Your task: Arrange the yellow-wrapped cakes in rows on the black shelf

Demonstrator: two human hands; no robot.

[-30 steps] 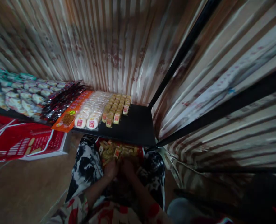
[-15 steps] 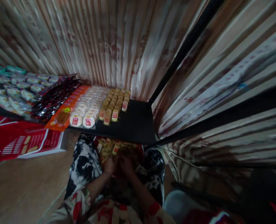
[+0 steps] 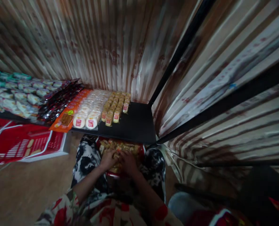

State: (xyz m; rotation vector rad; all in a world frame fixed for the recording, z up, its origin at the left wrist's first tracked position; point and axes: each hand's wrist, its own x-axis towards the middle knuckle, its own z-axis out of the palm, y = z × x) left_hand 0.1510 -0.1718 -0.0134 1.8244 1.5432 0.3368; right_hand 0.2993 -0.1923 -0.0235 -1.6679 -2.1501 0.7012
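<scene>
Between my knees sits a red container [image 3: 113, 174] full of small yellow-wrapped snack packets [image 3: 132, 147]. My left hand [image 3: 108, 158] is in it with its fingers bent around wrapped snacks at the middle of the pile. Close beside it, my right hand [image 3: 129, 160] also curls its fingers over wrapped snacks; the fingertips of both hands nearly meet. Dim light hides how many packets they hold. On the black shelf [image 3: 139, 122] just beyond, matching yellow snack packets [image 3: 116, 108] stand in rows with red labels facing me.
Left of the yellow rows lie clear packs of round white biscuits [image 3: 91, 121], an orange packet [image 3: 64, 121], dark red packets [image 3: 56, 105] and white-and-green packets [image 3: 17, 91]. A red carton [image 3: 35, 144] stands below the shelf at left. Black posts [image 3: 174, 67] and a corrugated wall [image 3: 120, 47] enclose the corner.
Both hands have come up out of the shadow in the container and now show more plainly on top of the packets. The view has shifted slightly; the shelf rows look unchanged.
</scene>
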